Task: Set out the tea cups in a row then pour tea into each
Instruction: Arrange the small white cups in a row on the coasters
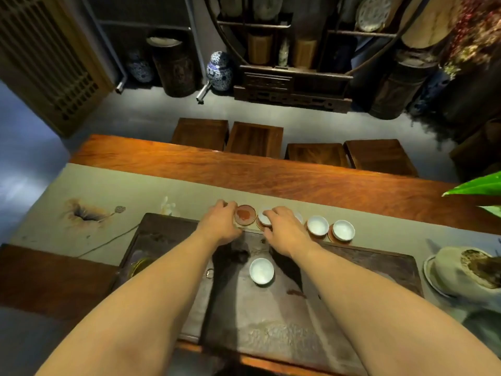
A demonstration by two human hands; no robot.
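Head view. Two bare forearms reach forward from the lower edge across a dark tea tray that lies on a grey-green cloth runner, itself spread along a reddish wooden table. One white cup stands alone on the tray, between the forearms and apart from the others. Beyond the far edge of the tray a row of small round coasters runs left to right. The left hand rests palm down at the left end of this row, fingers curled over something that cannot be made out; whether it grips anything cannot be told. Just to its right lies a bare reddish coaster with no cup on it. The right hand is next in the row, its fingertips pinching the rim of a white cup that sits on or just above a coaster. A further cup is largely hidden behind this hand. To the right, two more white cups and stand upright on their coasters, side by side and close together. All visible cups look empty. At the right end of the table, a crumpled cloth lies on a plate. Four wooden stools stand on the far side of the table, and a green leaf enters from the right edge.
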